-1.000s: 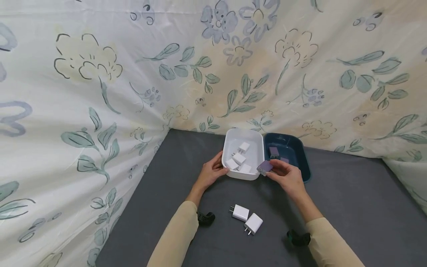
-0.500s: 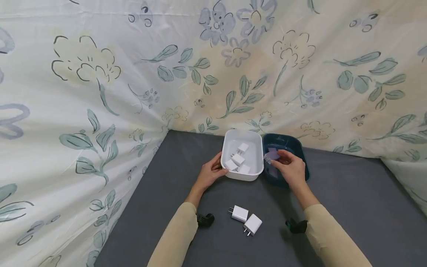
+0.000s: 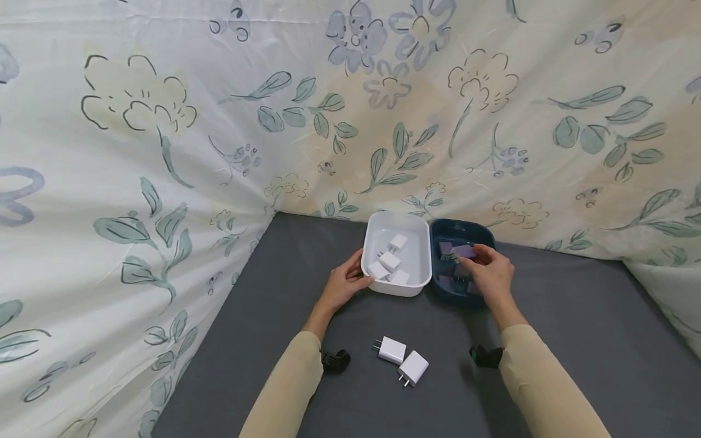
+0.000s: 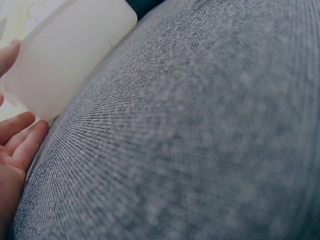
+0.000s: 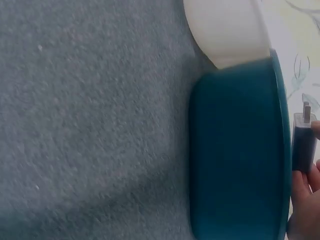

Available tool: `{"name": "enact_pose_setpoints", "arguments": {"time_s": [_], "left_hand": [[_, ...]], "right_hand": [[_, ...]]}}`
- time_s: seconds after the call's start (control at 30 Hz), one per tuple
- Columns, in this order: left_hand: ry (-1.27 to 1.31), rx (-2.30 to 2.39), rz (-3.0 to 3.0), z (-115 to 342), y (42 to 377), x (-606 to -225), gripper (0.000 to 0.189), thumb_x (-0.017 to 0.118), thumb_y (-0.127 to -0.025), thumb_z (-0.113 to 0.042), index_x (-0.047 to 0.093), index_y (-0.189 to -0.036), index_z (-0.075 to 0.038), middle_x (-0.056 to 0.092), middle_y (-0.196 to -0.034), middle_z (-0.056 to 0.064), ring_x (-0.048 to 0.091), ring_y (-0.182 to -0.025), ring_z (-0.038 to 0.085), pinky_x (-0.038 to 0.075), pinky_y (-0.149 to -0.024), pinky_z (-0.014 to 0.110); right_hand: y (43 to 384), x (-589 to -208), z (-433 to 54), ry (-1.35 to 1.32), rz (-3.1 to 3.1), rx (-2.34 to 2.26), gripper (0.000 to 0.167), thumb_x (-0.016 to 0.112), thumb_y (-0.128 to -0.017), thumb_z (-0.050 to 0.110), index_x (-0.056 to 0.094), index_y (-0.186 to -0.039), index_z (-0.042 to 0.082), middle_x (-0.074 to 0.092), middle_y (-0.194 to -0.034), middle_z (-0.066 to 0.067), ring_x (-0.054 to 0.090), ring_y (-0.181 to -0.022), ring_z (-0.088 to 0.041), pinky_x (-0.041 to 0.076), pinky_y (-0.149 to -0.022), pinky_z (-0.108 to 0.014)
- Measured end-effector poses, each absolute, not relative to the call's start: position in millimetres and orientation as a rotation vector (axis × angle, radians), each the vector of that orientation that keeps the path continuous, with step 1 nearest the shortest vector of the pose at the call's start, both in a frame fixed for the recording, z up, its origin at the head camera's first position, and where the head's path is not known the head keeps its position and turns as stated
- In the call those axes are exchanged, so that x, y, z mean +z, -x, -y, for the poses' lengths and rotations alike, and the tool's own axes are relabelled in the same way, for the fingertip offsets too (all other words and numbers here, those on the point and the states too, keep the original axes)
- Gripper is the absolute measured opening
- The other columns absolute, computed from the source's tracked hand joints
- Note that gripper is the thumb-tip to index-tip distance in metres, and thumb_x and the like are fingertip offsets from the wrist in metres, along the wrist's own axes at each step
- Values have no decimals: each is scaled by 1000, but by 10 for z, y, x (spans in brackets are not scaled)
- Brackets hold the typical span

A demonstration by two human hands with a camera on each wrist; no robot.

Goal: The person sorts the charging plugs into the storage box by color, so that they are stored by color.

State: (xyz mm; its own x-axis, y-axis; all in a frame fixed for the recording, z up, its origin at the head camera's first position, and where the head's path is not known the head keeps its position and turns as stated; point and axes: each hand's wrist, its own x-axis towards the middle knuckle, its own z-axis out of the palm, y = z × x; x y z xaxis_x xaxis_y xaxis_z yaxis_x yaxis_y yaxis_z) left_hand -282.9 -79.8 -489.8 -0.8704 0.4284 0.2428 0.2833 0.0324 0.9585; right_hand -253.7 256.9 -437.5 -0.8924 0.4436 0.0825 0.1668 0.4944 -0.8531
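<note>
My right hand (image 3: 491, 274) pinches a purple plug-in charger (image 3: 463, 250) over the dark teal bin (image 3: 436, 230), its metal prongs pointing left. In the right wrist view this charger (image 5: 303, 145) shows just past the bin's rim, looking dark there. Several purple chargers lie inside the teal bin, partly covered by the hand. My left hand (image 3: 345, 281) holds the near left corner of a white bin (image 3: 424, 228), thumb at the front rim and fingers along the side. Several white chargers (image 3: 390, 261) lie in the white bin.
Two white chargers, one (image 3: 391, 350) and another (image 3: 413, 368) close beside it, lie on the grey cloth (image 3: 230, 377) between the forearms. The bins stand side by side. A flowered curtain (image 3: 306, 121) hangs right behind them and along the left.
My right hand has carried the purple charger rightward from the gap between the bins to over the teal bin. The left hand stays on the white bin.
</note>
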Motion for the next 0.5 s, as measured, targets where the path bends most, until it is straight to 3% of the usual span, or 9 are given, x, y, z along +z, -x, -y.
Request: {"name": "enact_pose_setpoints", "arguments": {"time_s": [0.5], "left_hand": [[-762, 2008, -2158, 791, 2817, -4900, 78, 71, -88, -9, 27, -152, 2, 42, -147, 30, 48, -132, 42, 45, -104, 51]], "right_hand": [[2501, -4355, -2818, 635, 2409, 1279, 58, 70, -90, 34, 53, -140, 10, 60, -137, -13, 58, -124, -28, 48, -104, -43]]}}
